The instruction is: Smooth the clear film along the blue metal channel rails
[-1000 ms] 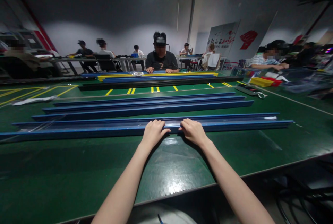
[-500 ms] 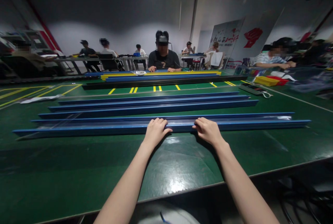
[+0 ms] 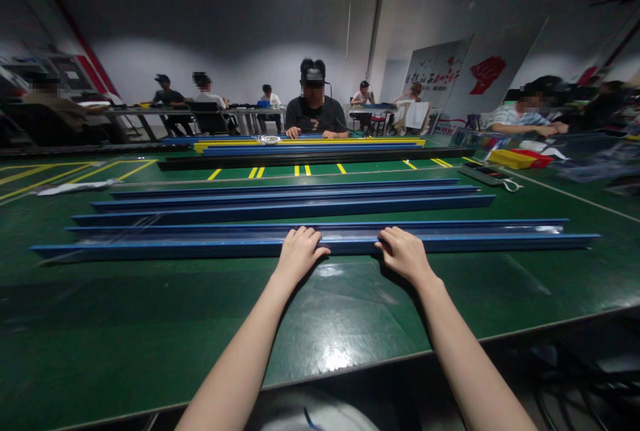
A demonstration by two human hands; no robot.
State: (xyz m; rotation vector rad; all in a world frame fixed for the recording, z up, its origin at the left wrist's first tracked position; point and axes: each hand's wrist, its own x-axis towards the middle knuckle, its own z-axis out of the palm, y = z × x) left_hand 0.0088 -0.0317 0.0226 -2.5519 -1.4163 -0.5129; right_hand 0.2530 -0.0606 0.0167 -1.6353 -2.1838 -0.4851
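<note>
A long blue channel strip (image 3: 200,249) lies crosswise on the green table (image 3: 150,337) in front of me, its two raised edges running left to right. My left hand (image 3: 301,252) grips its near wall just left of the middle, fingers curled over the top edge and thumb on the near side. Farther right, my right hand (image 3: 403,252) holds the same wall with bent fingers. Clear film shows at the strip's left end. Just beyond it lie more blue strips (image 3: 280,209), parallel to one another.
Yellow strips (image 3: 350,142) and a black strip (image 3: 320,159) lie farther back, before a seated person (image 3: 315,111). At right are a phone-like device (image 3: 485,173) and yellow (image 3: 511,159) and red trays. Other people sit at tables behind.
The near blue strip has shifted slightly to the right and turned a little, its left end farther from me. My right hand has moved slightly right; both hands keep their grip.
</note>
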